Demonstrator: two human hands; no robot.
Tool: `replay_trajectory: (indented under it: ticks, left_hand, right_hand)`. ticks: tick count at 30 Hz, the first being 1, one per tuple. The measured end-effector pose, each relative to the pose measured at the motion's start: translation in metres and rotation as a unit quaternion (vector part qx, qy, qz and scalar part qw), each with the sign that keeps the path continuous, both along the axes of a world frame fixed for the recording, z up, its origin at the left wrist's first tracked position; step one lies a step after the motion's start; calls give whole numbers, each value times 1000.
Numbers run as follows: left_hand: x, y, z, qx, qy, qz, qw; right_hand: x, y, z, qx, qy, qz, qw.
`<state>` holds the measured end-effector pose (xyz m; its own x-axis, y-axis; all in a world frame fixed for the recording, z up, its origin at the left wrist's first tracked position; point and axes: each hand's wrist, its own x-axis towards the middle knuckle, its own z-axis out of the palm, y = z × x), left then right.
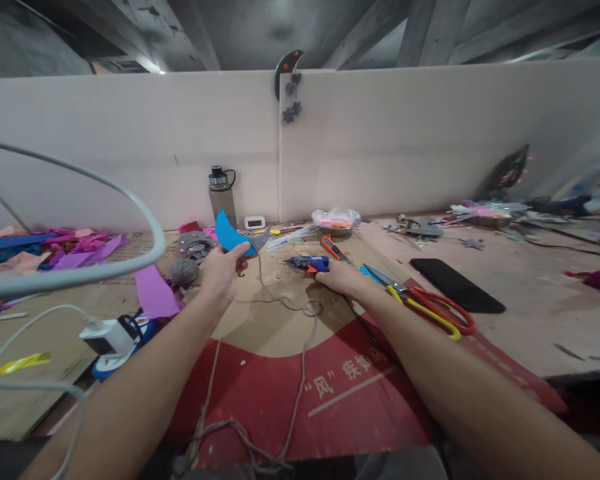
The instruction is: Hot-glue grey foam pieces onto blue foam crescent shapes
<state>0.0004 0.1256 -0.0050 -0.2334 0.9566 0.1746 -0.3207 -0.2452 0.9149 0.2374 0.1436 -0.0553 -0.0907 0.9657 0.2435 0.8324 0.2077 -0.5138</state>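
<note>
My left hand point(223, 270) pinches a blue crescent shape point(231, 235), raised above the cardboard. Grey wrapping covers the crescent's right end, and a strand of grey yarn point(303, 373) runs from it across the cardboard to the front edge. To the right, my right hand point(337, 277) is closed around the handle end of a blue glue gun point(307, 262), whose nozzle points left. The fingers under the gun are partly hidden. Beside my left wrist sits a ball of grey yarn point(183, 272).
Right of my right hand lie scissors point(430, 307), a utility knife point(334, 249) and a black phone point(457, 285). A bottle point(223, 197) and a bowl point(337, 223) stand at the back. Felt pieces point(55, 250), a charger point(110, 337) and a thick pale tube point(145, 257) occupy the left.
</note>
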Motion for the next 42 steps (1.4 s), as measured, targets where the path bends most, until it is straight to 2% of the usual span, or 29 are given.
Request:
replay_trajectory:
  ticks: [4,6,9,11,15,18,24,32,42]
  left_hand:
    - [-3,3,0,-48,-42,-14,998]
    - [-5,6,-2,-58,-55,-8,997]
    - [-8,9,-5,-59,-54,12,997]
    - [-9,11,-7,-57,-46,24,997]
    - [-10,12,-9,-61,-38,36,997]
    - [-11,12,-9,-59,-35,33,997]
    - [-10,12,-10,-39,-29,29,998]
    - [-6,7,-8,-27,-11,40,999]
    - [-7,9,-9,-26,-18,40,999]
  right_hand:
    - [2,6,4,-29,54,-30,998]
    - [0,5,7,-37,138,-19,990]
    - [-9,-5,17,8,283,31,959]
    - [-17,-16,25,58,309,72,947]
    - [-31,-39,39,80,286,169,940]
    - [-36,-50,43,69,273,198,939]
    - [-41,-56,43,140,182,190,955]
    - [-42,-55,39,151,149,192,958]
    - [-41,-58,43,128,144,176,965]
